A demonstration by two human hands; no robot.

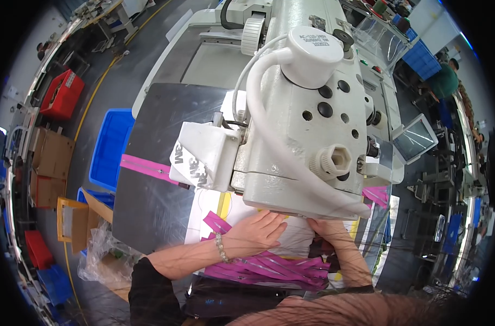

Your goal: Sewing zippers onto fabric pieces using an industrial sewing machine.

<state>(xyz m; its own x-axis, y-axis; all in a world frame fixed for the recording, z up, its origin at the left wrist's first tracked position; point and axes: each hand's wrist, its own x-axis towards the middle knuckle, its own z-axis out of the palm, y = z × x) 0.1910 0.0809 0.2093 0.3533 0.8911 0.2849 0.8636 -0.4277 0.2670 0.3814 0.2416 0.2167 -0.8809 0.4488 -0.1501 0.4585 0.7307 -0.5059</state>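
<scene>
A white industrial sewing machine head (296, 187) stands over the work area and covers part of what lies beneath it. My left hand (258, 233) lies flat just below its front edge, fingers stretched and side by side, over a white surface. My right hand (330, 230) reaches under the same edge; its fingertips are hidden, so its grip does not show. A pile of magenta zippers (269, 270) lies close in front of me, below both hands. Beside my left wrist is another magenta zipper end (217, 221). One more zipper (149, 167) stretches across the grey metal plate at left.
The grey metal plate (155, 119) extends left of the machine. Blue bins (110, 149), a cardboard box (98, 206) and clear plastic wrap (109, 266) sit beyond its edge. A screen panel (416, 138) stands at right. A white cable curves down the machine's front.
</scene>
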